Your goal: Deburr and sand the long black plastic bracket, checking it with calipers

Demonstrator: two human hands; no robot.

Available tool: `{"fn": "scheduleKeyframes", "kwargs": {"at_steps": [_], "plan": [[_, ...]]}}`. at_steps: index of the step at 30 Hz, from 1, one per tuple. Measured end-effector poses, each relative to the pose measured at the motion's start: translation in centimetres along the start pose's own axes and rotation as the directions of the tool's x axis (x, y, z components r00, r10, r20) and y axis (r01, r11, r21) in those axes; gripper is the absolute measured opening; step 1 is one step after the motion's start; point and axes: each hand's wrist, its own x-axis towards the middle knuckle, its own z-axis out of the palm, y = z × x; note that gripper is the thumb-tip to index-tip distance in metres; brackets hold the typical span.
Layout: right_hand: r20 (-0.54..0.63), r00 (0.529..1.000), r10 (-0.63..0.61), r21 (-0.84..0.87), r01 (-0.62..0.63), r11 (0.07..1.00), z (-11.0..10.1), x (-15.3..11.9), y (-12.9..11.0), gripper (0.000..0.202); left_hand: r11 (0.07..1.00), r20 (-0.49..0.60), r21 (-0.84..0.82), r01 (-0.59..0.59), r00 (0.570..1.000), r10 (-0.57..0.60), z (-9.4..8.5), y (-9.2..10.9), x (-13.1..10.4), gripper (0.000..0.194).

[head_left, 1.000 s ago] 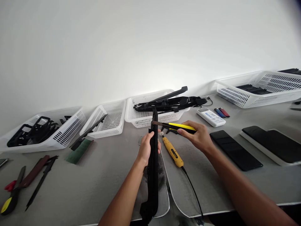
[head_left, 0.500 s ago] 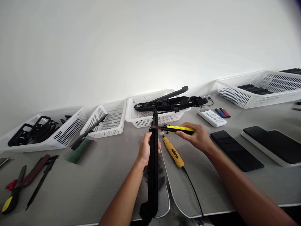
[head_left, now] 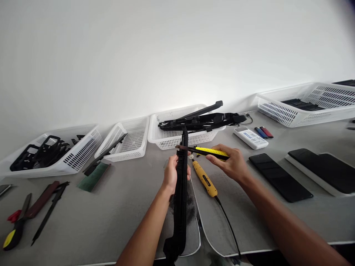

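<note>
A long black plastic trim piece (head_left: 181,199) runs away from me, my left hand (head_left: 171,173) wrapped round it near its far end. In my right hand (head_left: 231,162) is a yellow and black utility knife (head_left: 212,152), held from the right side. Its blade lies across the trim piece just beyond my left fingers; whether it cuts in cannot be made out. Close by on the table rests a yellow corded rotary tool (head_left: 205,179), its white tip pointing toward the trim piece.
White baskets hold black plastic parts along the wall; one basket (head_left: 183,142) stands just beyond my hands. Right of me lie a black phone (head_left: 280,177), a white power bank (head_left: 251,138) and two lighters (head_left: 263,132). Scissors (head_left: 18,225) and green sandpaper (head_left: 94,177) lie left.
The knife blade has shifted slightly left and up across the trim piece, reaching past its left edge. My left hand keeps its hold, and the trim piece has barely moved.
</note>
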Motion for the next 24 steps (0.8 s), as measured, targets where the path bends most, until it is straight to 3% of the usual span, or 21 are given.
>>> {"fn": "scheduleKeyframes", "kwargs": {"at_steps": [4,9,14,19,24], "plan": [[0.06,0.998,-0.026,-0.007,0.027,1.0,-0.08,-0.08,-0.04,0.04,1.0,-0.022,-0.003,-0.005,1.0,0.005,-0.11,-0.14,0.13,0.052],[-0.009,1.0,-0.016,-0.036,0.016,0.999,-0.15,-0.07,0.08,0.04,0.999,-0.022,-0.025,-0.021,1.0,0.02,-0.43,-0.16,0.34,0.053],[0.023,0.999,-0.022,-0.087,0.024,0.996,-0.49,0.06,0.3,0.044,0.999,-0.04,-0.015,-0.028,0.999,0.028,-0.66,-0.32,0.5,0.057],[-0.073,0.997,0.003,-0.112,-0.011,0.994,-0.42,0.14,0.4,0.046,1.0,-0.055,-0.002,-0.022,0.998,0.022,-0.47,-0.22,0.38,0.061],[-0.026,0.999,0.029,-0.107,-0.031,0.994,-0.38,0.28,0.68,0.049,1.0,-0.021,-0.005,-0.006,1.0,0.006,-0.33,-0.05,0.22,0.064]]}}
